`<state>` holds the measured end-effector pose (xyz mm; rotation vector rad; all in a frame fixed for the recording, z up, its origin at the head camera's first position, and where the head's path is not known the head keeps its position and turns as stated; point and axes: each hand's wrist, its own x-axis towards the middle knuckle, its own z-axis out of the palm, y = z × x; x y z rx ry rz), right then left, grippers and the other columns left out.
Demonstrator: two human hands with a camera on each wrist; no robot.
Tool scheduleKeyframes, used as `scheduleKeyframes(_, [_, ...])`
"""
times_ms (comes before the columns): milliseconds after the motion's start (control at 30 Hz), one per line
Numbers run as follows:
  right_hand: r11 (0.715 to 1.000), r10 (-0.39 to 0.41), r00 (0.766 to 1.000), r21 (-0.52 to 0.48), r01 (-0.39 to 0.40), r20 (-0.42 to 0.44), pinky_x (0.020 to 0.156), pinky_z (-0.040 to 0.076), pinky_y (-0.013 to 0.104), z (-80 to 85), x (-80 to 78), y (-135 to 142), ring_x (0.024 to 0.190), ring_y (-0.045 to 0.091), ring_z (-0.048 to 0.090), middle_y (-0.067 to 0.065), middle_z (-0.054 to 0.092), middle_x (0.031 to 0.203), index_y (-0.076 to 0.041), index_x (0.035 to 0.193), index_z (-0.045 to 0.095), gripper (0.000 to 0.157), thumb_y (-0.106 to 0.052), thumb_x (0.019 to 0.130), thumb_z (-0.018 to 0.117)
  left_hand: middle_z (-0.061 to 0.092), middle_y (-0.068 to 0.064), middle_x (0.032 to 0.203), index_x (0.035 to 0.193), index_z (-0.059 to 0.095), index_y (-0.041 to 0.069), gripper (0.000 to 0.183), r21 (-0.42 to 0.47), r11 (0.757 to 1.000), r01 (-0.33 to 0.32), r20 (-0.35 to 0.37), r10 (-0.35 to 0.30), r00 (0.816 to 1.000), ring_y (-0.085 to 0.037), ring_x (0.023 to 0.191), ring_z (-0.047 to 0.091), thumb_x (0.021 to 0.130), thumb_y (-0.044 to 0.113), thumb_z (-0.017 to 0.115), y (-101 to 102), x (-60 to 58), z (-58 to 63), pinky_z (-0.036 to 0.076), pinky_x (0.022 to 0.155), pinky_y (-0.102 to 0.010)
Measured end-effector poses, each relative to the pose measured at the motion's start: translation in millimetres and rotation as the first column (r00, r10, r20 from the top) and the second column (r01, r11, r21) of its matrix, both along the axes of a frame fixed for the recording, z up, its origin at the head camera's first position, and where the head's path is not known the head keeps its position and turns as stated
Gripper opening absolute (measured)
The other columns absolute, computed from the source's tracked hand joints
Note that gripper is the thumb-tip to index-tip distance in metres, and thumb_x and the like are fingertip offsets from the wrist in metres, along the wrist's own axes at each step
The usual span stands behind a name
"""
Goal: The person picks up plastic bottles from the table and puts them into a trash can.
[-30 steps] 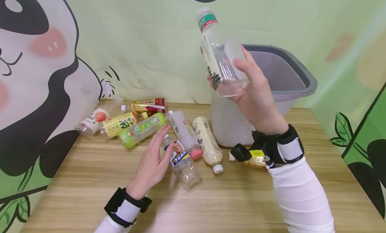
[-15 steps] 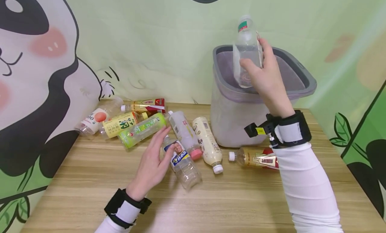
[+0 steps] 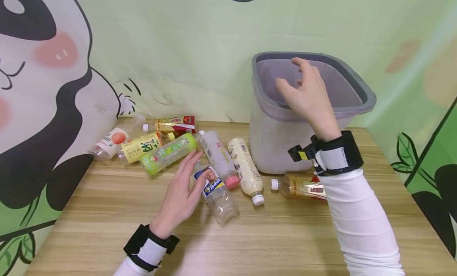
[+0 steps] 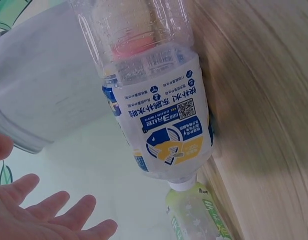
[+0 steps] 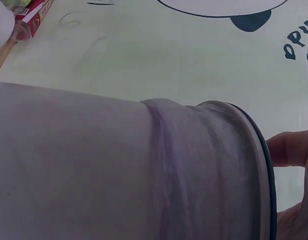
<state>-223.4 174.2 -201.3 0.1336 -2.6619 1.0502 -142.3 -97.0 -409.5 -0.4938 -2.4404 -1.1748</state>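
Observation:
Above the front rim of a grey bin (image 3: 278, 145) lined with a thin bag, my right hand (image 3: 310, 93) holds nothing, its thumb and fingers spread apart. The right wrist view has the bin's side (image 5: 79, 160) filling most of it, with part of the hand (image 5: 298, 185) beyond the rim. My left hand (image 3: 182, 194) hovers beside a clear bottle with a blue and white label (image 3: 218, 194), fingers extended. In the left wrist view a gap shows between that hand (image 4: 49, 212) and the labelled bottle (image 4: 166, 115). The bin's bottom is hidden.
Left of the bin lie a cream bottle (image 3: 245, 169), a pink-capped bottle (image 3: 218, 155), a green-labelled bottle (image 3: 169, 154), a yellow-labelled bottle (image 3: 143, 147), a peach-printed bottle (image 3: 114, 141) and a red and gold bottle (image 3: 175, 125). Another red and gold bottle (image 3: 300, 186) lies before the bin.
My right hand moved the clear bottle with the green neck band rightward over the bin and let go of it; the bottle is out of sight now. The left hand has barely moved.

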Motion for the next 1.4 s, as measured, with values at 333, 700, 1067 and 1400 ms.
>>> scheduleKeyframes(333, [0.996,0.035,0.958,-0.064,-0.055,-0.286,0.086,0.053,0.032,-10.3,2.9,-4,0.098,0.018,0.064,0.005,0.063,0.116,-0.007,0.116,0.063,0.032,-0.020,0.088,0.054,0.030,-0.008,0.152,0.144,0.038,0.015,0.051,-0.014,1.000,-0.008,-0.005,0.008,1.000,-0.029,0.134,0.035,0.097,0.027,0.051,-1,0.7,0.6,0.034,0.105,-0.053])
scheduleKeyframes(700, [0.964,0.126,0.688,-0.074,-0.254,-0.715,0.065,0.053,0.024,-50.3,29.3,-20,0.072,0.014,0.058,0.010,0.063,0.085,0.001,0.089,0.068,0.014,0.003,0.080,0.058,0.038,-0.011,0.147,0.136,0.049,0.010,0.046,-0.071,0.997,-0.008,-0.066,0.003,0.998,-0.029,0.130,0.040,0.091,0.016,0.058,-2,-2.4,0.3,0.036,0.105,-0.050])
scheduleKeyframes(1067, [0.892,0.413,0.685,0.115,-0.438,-0.600,0.067,0.051,0.027,-102.4,46.6,-22,0.076,0.013,0.058,0.005,0.064,0.086,-0.003,0.091,0.067,0.017,0.004,0.078,0.058,0.048,-0.015,0.138,0.132,0.052,0.007,0.044,-0.257,0.965,0.057,-0.126,-0.092,0.988,-0.030,0.125,0.046,0.089,0.016,0.057,5,2.0,-8.1,0.040,0.102,-0.049])
scheduleKeyframes(1400, [0.837,0.546,0.760,0.280,-0.471,-0.352,0.071,0.053,0.029,-143.0,54.0,-11,0.083,0.011,0.058,0.001,0.062,0.095,-0.007,0.100,0.066,0.019,-0.008,0.081,0.063,0.049,-0.017,0.136,0.130,0.053,0.008,0.046,-0.402,0.908,0.118,-0.181,-0.205,0.962,-0.033,0.124,0.046,0.085,0.015,0.060,19,8.4,-14.3,0.037,0.104,-0.051])
